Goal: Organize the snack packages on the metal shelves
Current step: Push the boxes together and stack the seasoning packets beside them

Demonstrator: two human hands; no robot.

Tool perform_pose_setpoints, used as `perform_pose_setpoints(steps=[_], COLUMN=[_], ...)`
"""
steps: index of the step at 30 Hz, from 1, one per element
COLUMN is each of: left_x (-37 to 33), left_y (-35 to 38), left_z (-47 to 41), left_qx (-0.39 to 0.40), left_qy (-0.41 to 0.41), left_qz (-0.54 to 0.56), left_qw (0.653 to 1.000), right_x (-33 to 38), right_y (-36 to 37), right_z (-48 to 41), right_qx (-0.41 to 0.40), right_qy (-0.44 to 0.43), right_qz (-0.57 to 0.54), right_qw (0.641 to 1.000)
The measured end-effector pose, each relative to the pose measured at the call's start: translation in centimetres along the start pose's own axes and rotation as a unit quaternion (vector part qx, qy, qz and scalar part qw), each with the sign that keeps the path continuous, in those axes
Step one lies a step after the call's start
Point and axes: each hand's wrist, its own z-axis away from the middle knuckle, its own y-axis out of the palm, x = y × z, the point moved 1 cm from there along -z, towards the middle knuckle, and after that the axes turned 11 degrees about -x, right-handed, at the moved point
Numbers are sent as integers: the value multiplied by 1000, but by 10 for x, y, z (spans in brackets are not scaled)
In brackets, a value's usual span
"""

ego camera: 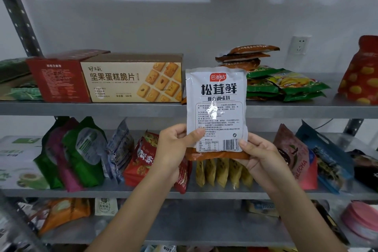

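A white seasoning packet (216, 108) with black lettering and a brown bottom edge is held upright in front of the metal shelves (122, 109). My left hand (173, 145) grips its lower left corner, thumb across the front. My right hand (257, 155) holds its lower right corner from below. The packet's top reaches the upper shelf, in front of a stack of similar brown-and-white packets (245, 55). Green snack bags (286, 86) lie in a pile just right of it.
Upper shelf: a beige biscuit box (133, 80), a red box (59, 80), a red bag (360, 75) at far right. Middle shelf: green and purple pouches (71, 153), red packs (143, 157), yellow sachets (223, 172), pink and blue bags (306, 155). A lower shelf holds more packages.
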Motion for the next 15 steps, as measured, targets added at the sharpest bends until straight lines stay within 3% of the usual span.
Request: perform_pose_setpoints(steps=[15], left_x=[2], left_y=[-1], left_z=[0], left_qx=[-20], left_qy=[-5], left_qz=[17], left_qw=[1000], right_x=[-2], right_y=[6], right_z=[4], right_qx=[3], right_qy=[3], right_qz=[-23], right_qw=[1000])
